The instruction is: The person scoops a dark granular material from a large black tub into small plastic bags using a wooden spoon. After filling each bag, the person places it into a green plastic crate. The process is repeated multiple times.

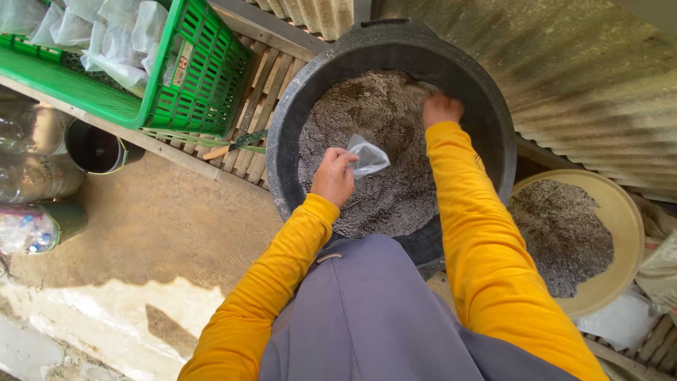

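Note:
A large black tub [282, 134] in front of me holds grey, grainy soil mix [367, 106]. Over the soil, my left hand [333, 176] grips a small clear plastic bag [367, 156] by its mouth. My right hand [441, 109] reaches to the far side of the tub, its fingers dug into the soil; whether they hold any is hidden. Both arms wear yellow sleeves.
A green plastic crate [204, 70] with filled clear bags stands at upper left on a wooden slat rack. A small tool with a wooden handle [233, 146] lies beside the tub. A tan shallow basin [627, 219] with more soil sits right. Plastic bottles [32, 176] lie far left.

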